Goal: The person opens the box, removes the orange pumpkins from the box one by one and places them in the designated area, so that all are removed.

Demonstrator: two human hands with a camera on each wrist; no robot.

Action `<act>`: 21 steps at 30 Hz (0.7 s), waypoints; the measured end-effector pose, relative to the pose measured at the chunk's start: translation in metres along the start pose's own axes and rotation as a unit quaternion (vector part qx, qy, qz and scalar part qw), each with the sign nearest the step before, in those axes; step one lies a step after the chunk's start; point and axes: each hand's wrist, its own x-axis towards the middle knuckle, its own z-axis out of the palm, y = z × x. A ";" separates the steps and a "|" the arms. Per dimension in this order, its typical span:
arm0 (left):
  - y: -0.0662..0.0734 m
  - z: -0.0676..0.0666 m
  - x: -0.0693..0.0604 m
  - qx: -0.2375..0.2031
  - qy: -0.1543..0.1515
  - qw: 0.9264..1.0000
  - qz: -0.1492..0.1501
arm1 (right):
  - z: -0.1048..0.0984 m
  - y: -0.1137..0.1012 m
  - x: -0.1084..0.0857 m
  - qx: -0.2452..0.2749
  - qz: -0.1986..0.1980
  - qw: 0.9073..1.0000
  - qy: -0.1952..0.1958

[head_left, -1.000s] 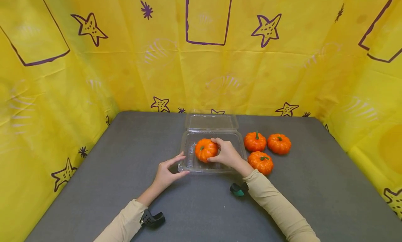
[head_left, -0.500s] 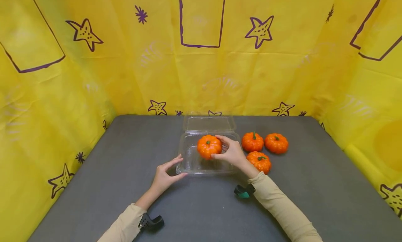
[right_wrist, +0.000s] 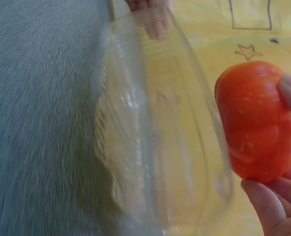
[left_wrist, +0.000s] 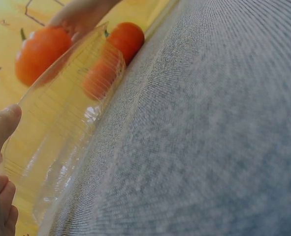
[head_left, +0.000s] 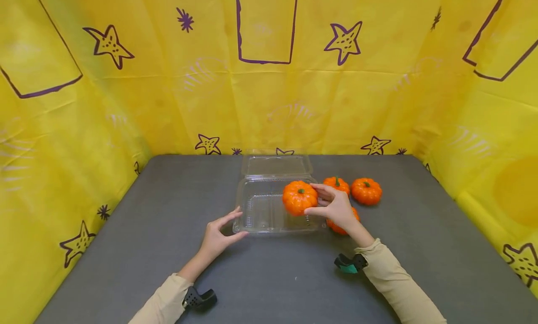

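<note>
My right hand (head_left: 336,209) pinches a small orange pumpkin (head_left: 300,198) between thumb and fingers, raised over the right side of a clear plastic clamshell container (head_left: 260,207). In the right wrist view, the pumpkin (right_wrist: 256,118) is level with the container's rim, on its upper side. The container's lid (head_left: 276,165) lies folded back. At the near left corner, my left hand (head_left: 216,237) rests against the container with thumb and forefinger spread along its edges. From the left wrist, the thumb (left_wrist: 6,120) touches the rim. The container's base shows no pumpkin on it.
Right of the container are three more pumpkins: one at the far side (head_left: 342,184), one farther right (head_left: 366,192), and one partly behind my right hand (head_left: 339,225). A grey table (head_left: 269,286) lies below, with a yellow patterned cloth (head_left: 269,95) around it.
My right hand has lifted the pumpkin from the container's base and moved it to the right. The left hand stays at the corner. The head view has shifted slightly.
</note>
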 end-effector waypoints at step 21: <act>0.000 0.000 0.000 -0.001 -0.006 1.000 -0.012 | -0.102 -0.002 -0.033 -0.030 0.014 0.999 -0.018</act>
